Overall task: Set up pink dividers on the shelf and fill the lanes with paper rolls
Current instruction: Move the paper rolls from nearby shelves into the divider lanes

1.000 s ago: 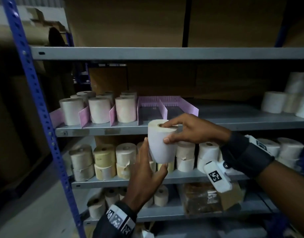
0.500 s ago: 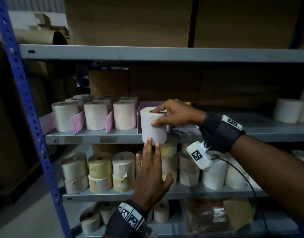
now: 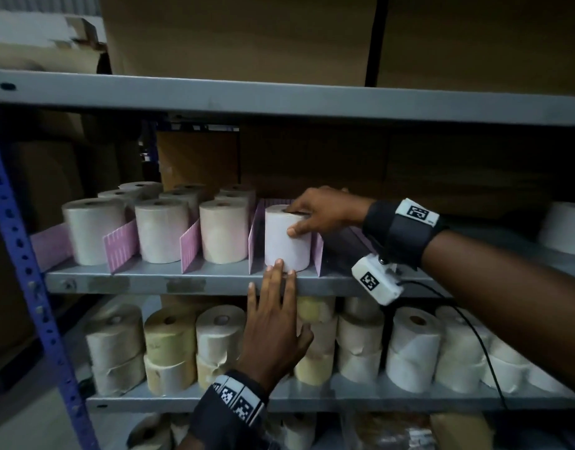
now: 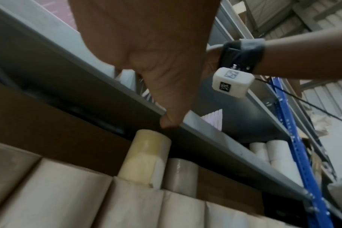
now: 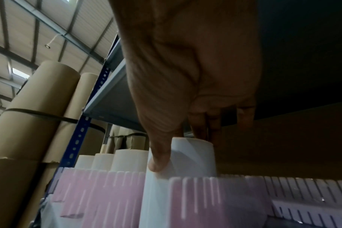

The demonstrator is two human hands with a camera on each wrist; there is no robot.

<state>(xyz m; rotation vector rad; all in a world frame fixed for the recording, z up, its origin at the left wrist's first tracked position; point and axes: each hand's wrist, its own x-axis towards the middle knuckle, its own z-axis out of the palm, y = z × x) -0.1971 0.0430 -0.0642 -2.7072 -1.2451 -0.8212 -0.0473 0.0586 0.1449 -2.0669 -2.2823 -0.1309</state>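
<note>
A white paper roll [image 3: 284, 238] stands upright on the grey middle shelf [image 3: 149, 282], in the lane between two pink dividers [image 3: 256, 235]. My right hand [image 3: 315, 213] grips this roll [image 5: 185, 160] from above, thumb on its front and fingers over its top. My left hand [image 3: 273, 316] reaches up from below with straight fingers; its fingertips [image 3: 278, 266] touch the roll's base at the shelf edge. Three lanes to the left hold upright rolls [image 3: 96, 230] between more pink dividers [image 3: 120, 245].
A lower shelf [image 3: 312, 399] carries stacked cream and white rolls [image 3: 170, 349]. A blue perforated upright [image 3: 23, 271] stands at the left. Cardboard boxes [image 3: 234, 37] fill the top shelf. More white rolls [image 3: 563, 227] sit at the far right of the middle shelf. A cable [image 3: 474, 332] hangs from my right wrist.
The roll was lifted from chest height up onto the middle shelf and set between the dividers. My left hand let go of its side and now only touches its base.
</note>
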